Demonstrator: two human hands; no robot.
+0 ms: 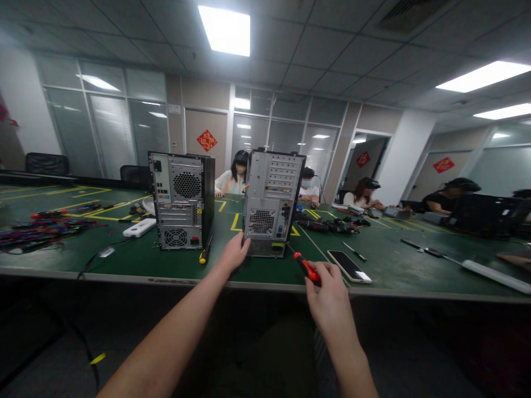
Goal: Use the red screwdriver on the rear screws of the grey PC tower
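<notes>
Two computer towers stand upright on the green table, their rear panels facing me. My left hand [235,251] rests against the lower left side of the right tower [267,204]; its fingers are partly hidden behind the case edge. In my right hand [327,282] is a red and black screwdriver [305,266], gripped by the handle, its tip pointing at the tower's lower right edge. Whether the tip touches the case is too small to tell. The left tower [178,202] has a yellow and black screwdriver [204,251] lying beside its base.
A phone [349,266] lies right of my right hand, near a thin tool [354,251]. Bundled cables [45,231] and a white power bank [139,228] are at left. Black cables [336,224] lie behind the phone. Several people sit across the green table [265,271].
</notes>
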